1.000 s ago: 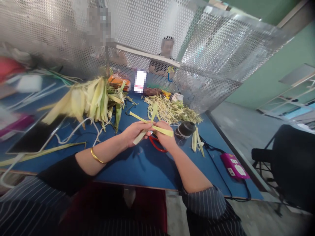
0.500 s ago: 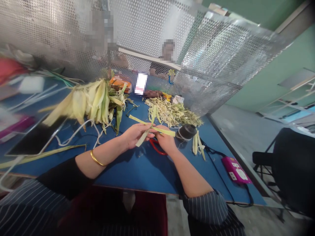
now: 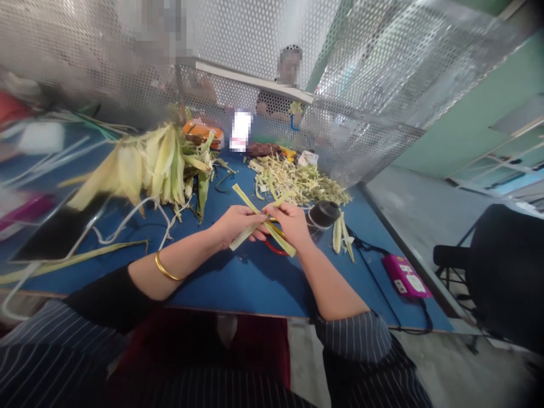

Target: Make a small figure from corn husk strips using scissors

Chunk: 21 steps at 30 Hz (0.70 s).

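Observation:
Pale green corn husk strips (image 3: 243, 195) cross one another between my two hands, above the blue table. My left hand (image 3: 238, 224) pinches them near the crossing, one end poking out below its fingers. From the other side my right hand (image 3: 289, 222) is closed on the strips too, thumb and fingers close to the crossing. Below the right hand, a red and yellow loop, perhaps scissor handles (image 3: 275, 245), lies partly hidden. Just right of this hand stands a black spool of thread (image 3: 323, 214).
A bundle of corn husks (image 3: 159, 164) lies at left, a heap of husk scraps (image 3: 293, 181) behind my hands. A tablet (image 3: 59, 229) and white cable are at left; a magenta box (image 3: 407, 276) with black cords sits right. A perforated screen (image 3: 255, 34) stands behind, a person beyond it.
The crossed strips have turned between my fingers, so the lower right end now points down toward the table. My right hand has shifted its grip up to the crossing. The view has tilted slightly.

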{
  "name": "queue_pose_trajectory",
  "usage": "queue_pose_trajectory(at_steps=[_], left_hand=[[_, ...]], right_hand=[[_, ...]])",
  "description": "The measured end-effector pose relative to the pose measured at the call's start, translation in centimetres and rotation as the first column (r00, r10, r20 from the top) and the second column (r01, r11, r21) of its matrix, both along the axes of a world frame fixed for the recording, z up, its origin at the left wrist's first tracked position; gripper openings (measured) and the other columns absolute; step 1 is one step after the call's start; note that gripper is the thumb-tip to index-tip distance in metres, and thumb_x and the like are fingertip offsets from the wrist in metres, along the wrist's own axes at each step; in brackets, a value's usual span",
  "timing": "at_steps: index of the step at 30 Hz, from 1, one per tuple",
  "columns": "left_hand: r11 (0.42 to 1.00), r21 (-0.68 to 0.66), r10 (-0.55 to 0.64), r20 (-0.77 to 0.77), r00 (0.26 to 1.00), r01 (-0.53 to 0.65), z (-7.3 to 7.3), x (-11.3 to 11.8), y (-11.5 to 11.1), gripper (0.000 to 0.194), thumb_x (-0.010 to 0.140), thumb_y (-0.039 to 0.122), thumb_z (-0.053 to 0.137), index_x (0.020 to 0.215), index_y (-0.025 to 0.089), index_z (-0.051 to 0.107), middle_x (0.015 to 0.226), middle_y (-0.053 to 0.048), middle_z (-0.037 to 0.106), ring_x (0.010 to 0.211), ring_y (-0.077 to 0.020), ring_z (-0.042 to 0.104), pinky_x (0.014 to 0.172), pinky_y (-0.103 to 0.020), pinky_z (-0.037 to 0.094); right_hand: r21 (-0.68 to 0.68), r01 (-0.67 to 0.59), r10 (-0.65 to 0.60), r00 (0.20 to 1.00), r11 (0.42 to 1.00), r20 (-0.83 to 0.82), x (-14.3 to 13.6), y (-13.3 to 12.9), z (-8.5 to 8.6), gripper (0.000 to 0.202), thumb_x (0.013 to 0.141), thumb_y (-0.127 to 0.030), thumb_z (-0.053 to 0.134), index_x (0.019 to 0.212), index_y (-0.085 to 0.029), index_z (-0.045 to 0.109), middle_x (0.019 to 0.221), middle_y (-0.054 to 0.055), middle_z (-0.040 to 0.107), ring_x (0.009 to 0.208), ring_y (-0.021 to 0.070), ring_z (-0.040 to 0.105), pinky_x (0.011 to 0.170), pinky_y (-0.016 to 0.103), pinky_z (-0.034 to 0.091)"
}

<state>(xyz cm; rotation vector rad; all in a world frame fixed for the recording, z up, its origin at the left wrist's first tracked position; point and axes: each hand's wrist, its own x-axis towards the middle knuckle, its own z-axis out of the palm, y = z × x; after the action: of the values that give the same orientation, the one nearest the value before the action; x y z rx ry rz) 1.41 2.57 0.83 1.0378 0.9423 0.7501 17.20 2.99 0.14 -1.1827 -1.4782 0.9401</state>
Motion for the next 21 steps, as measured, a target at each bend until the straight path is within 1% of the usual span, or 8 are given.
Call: queue_pose_trajectory(at_steps=[5,9,11,14,15,17,19,21], left_hand=[[0.997,0.066,-0.033,-0.096,0.995,0.039,-0.6,0.1,0.3,0.019,0.078,0.026,0.064,0.088,0.01,0.065,0.073,-0.008,0.07,0.055,-0.0125,0.066,0.042,-0.017,0.041],[0.996,0.074,-0.039,-0.136,0.99,0.049,-0.7,0.0,0.3,0.022,0.077,0.031,0.064,0.088,0.011,0.065,0.076,-0.009,0.071,0.057,-0.0132,0.066,0.042,-0.017,0.041],[0.995,0.08,-0.041,-0.156,0.987,0.054,-0.5,0.1,0.2,0.025,0.077,0.033,0.064,0.088,0.011,0.065,0.077,-0.009,0.071,0.057,-0.0141,0.066,0.042,-0.018,0.042],[0.988,0.117,-0.072,-0.208,0.975,0.098,-0.3,0.2,-0.3,0.029,0.079,0.038,0.06,0.083,0.01,0.066,0.079,-0.011,0.071,0.055,-0.0149,0.066,0.041,-0.019,0.043],[0.981,0.142,-0.095,-0.236,0.967,0.131,-0.3,0.2,-0.4,0.03,0.08,0.039,0.058,0.082,0.01,0.066,0.08,-0.011,0.071,0.055,-0.0153,0.066,0.04,-0.019,0.043],[0.955,0.198,-0.153,-0.305,0.94,0.22,-0.6,0.5,-0.8,0.033,0.08,0.042,0.056,0.077,0.011,0.066,0.079,-0.012,0.071,0.054,-0.0162,0.066,0.037,-0.019,0.041],[0.92,0.244,-0.203,-0.374,0.905,0.307,-1.0,0.8,-1.3,0.035,0.079,0.044,0.056,0.074,0.011,0.066,0.076,-0.011,0.07,0.051,-0.0169,0.065,0.035,-0.019,0.039],[0.899,0.256,-0.23,-0.415,0.88,0.355,-1.4,1.1,-1.6,0.035,0.078,0.045,0.056,0.077,0.012,0.067,0.072,-0.01,0.069,0.048,-0.0169,0.064,0.034,-0.019,0.039]], right_hand=[[0.034,0.169,-0.172,0.982,0.985,0.078,-0.6,-0.1,-0.9,0.022,0.071,-0.038,0.065,0.066,-0.016,0.069,0.063,0.0,0.065,0.063,0.0145,0.056,0.064,0.028,0.044],[0.005,0.145,-0.145,0.986,0.989,0.084,0.0,0.1,-0.6,0.028,0.076,-0.042,0.059,0.07,-0.016,0.069,0.066,0.001,0.066,0.064,0.0153,0.057,0.064,0.028,0.044],[0.12,0.217,-0.229,0.968,0.969,0.102,0.7,0.1,0.1,0.029,0.079,-0.043,0.056,0.084,-0.017,0.07,0.077,0.003,0.067,0.071,0.0165,0.059,0.068,0.03,0.045],[0.445,0.338,-0.462,0.863,0.83,0.205,1.4,-0.4,1.4,0.031,0.082,-0.041,0.056,0.102,-0.02,0.067,0.093,0.006,0.066,0.087,0.0186,0.058,0.08,0.033,0.042],[0.512,0.296,-0.486,0.825,0.806,0.288,1.4,-0.6,1.8,0.029,0.082,-0.041,0.056,0.1,-0.021,0.068,0.091,0.006,0.065,0.087,0.0189,0.058,0.083,0.034,0.04],[0.542,0.16,-0.443,0.778,0.825,0.446,1.0,-1.2,2.1,0.024,0.081,-0.042,0.058,0.09,-0.023,0.07,0.08,0.003,0.064,0.08,0.0176,0.057,0.084,0.035,0.038],[0.464,0.012,-0.293,0.79,0.886,0.538,0.4,-1.6,2.0,0.021,0.08,-0.041,0.061,0.079,-0.022,0.07,0.068,0.0,0.061,0.069,0.0148,0.055,0.077,0.032,0.038],[0.379,-0.09,-0.14,0.831,0.921,0.538,-0.2,-1.9,1.8,0.021,0.081,-0.038,0.06,0.074,-0.02,0.068,0.064,-0.001,0.059,0.061,0.0123,0.052,0.067,0.028,0.038]])
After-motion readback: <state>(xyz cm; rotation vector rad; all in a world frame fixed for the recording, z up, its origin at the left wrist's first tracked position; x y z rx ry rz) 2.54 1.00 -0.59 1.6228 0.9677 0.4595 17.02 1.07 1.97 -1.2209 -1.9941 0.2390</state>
